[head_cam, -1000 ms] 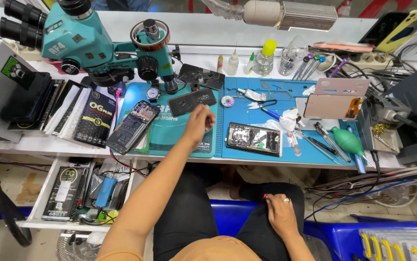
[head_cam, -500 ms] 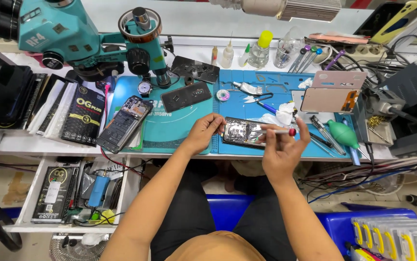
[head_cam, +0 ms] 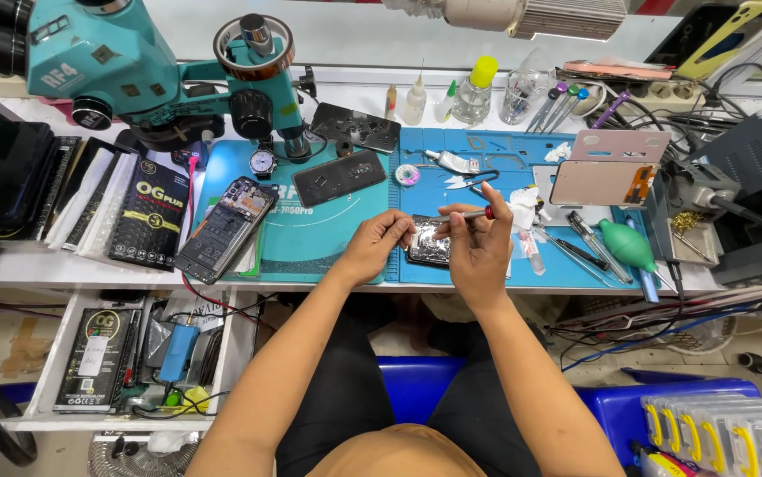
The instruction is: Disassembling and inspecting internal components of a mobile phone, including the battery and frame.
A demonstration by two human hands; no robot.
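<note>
Your left hand is pressing down on the opened phone at the mat's front edge, steadying it, while your right hand is pinching a red-handled screwdriver, seemingly aimed toward it.

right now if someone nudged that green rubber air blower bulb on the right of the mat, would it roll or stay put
The green blower bulb lies on its side, rounded and tapering, so it would probably roll in a curve, not straight. It looks soft and light, likely squashing under a pinch. The screwdrivers beside it might stop it.
</note>
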